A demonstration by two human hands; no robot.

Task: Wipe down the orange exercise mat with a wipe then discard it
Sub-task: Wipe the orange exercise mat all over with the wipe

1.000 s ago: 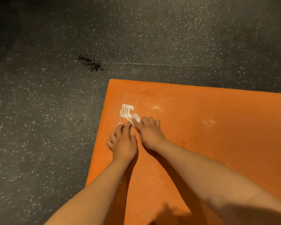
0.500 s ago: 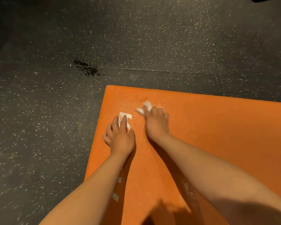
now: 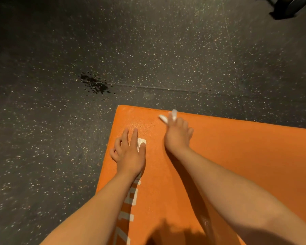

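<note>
The orange exercise mat (image 3: 237, 156) lies on the dark speckled floor, its far left corner in the middle of the view. My right hand (image 3: 177, 134) presses a small white wipe (image 3: 169, 117) onto the mat close to its far edge; the wipe sticks out beyond my fingertips. My left hand (image 3: 128, 152) rests flat on the mat near the left edge, fingers straight and spread, partly covering a white printed logo (image 3: 142, 142).
A dark wet patch (image 3: 94, 84) marks the floor beyond the mat's left corner. A floor seam (image 3: 166, 88) runs across just past the mat. A black piece of equipment (image 3: 288, 7) sits at the top right. White lettering (image 3: 129, 209) runs along the mat under my left forearm.
My right hand has slid the wipe away from me, from beside the logo to the mat's far edge. My left hand has stayed on the mat near the logo.
</note>
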